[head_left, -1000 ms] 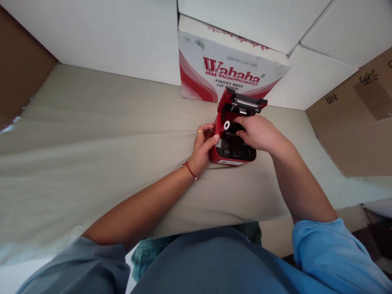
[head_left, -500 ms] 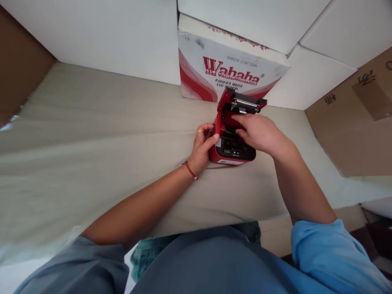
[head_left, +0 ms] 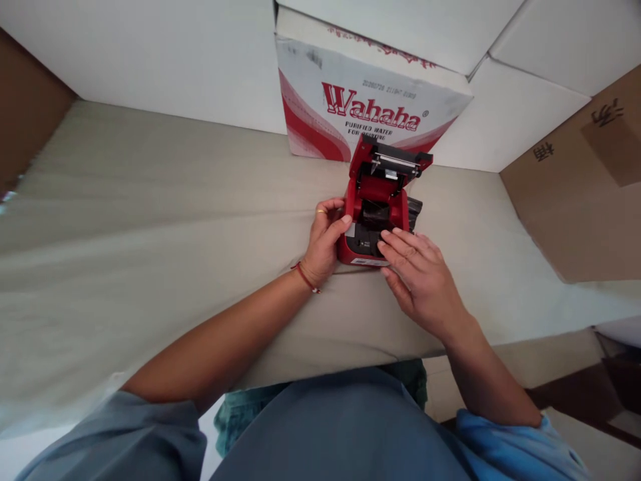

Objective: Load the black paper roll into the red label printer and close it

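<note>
A red and black label printer (head_left: 354,256) stands on the cloth-covered table with its lid (head_left: 395,160) raised. Inside, the compartment shows dark parts I cannot make out fully. My left hand (head_left: 324,244) grips the printer's left side, its thumb on the top edge and its fingers along the wall. Fingers stretched out and holding nothing visible, my right hand (head_left: 423,274) lies over the front right corner, fingertips at the black front panel (head_left: 363,242). A dark object (head_left: 414,208) shows beside the printer's right wall; its kind is unclear.
Behind the printer stands a white and red water carton (head_left: 375,100), close to the raised lid. White panels (head_left: 190,60) rise along the back. A brown cardboard box (head_left: 585,194) stands on the right, and another brown surface (head_left: 30,107) is at the far left.
My right hand has come out of the printer's compartment and moved toward me to its front right corner, fingers now straighter. My left hand keeps its hold.
</note>
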`<state>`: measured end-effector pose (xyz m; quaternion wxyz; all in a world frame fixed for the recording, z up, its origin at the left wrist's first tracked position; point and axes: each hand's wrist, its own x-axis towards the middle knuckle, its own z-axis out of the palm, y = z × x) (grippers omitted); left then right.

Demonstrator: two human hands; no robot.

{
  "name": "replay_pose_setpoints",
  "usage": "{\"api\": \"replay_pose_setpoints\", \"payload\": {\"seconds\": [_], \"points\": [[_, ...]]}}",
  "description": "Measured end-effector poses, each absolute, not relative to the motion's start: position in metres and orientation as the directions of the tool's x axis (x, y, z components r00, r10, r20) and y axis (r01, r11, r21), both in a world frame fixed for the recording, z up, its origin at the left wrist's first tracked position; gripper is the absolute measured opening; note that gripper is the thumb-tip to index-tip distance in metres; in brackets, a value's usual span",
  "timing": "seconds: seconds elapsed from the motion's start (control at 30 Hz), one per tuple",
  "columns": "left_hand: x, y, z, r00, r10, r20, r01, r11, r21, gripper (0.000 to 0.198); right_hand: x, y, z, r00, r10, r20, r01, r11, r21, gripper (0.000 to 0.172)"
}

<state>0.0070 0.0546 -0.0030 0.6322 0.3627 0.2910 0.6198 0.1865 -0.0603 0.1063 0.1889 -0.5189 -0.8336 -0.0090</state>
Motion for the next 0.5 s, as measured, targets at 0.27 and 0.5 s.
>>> {"api": "replay_pose_setpoints", "payload": {"seconds": [0.27,0.5], "points": [[0.004,0.043,-0.002,0.093,0.97,0.226,-0.47,-0.157,0.868,0.067,0.157,-0.071,0.091,-0.203,0.89,0.409,0.935,0.301,-0.19,0.065],[0.005,0.03,-0.004,0.115,0.949,0.295,-0.352,-0.239,0.905,0.094,0.168,-0.07,0.1,-0.227,0.899,0.375,0.904,0.337,-0.261,0.052]]}}
